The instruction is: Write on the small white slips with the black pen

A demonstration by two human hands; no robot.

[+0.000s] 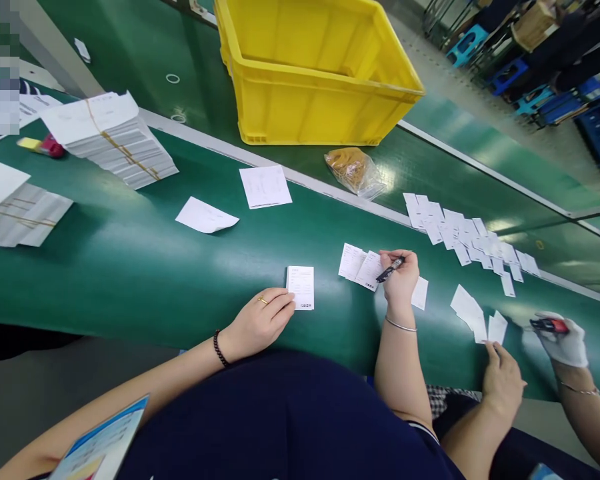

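Observation:
A small stack of printed white cards [301, 288] lies in front of me on the green table. My left hand [260, 319] is closed at the stack's left edge, with its fingertips on the cards. My right hand [403, 279] grips a black pen [391, 268], its tip pointing down and to the left. Two overlapping printed cards [353, 262] lie under and beside the pen. Another white card [420, 293] shows partly behind my right wrist. The undersides of my fingers are hidden.
A yellow crate [325, 107] and a bag of rubber bands [353, 170] stand beyond the table's metal strip. Banded paper bundles [125, 147] sit at left, loose sheets [265, 187] nearer. At right are scattered cards [460, 233] and a co-worker's hands [503, 383], one gloved.

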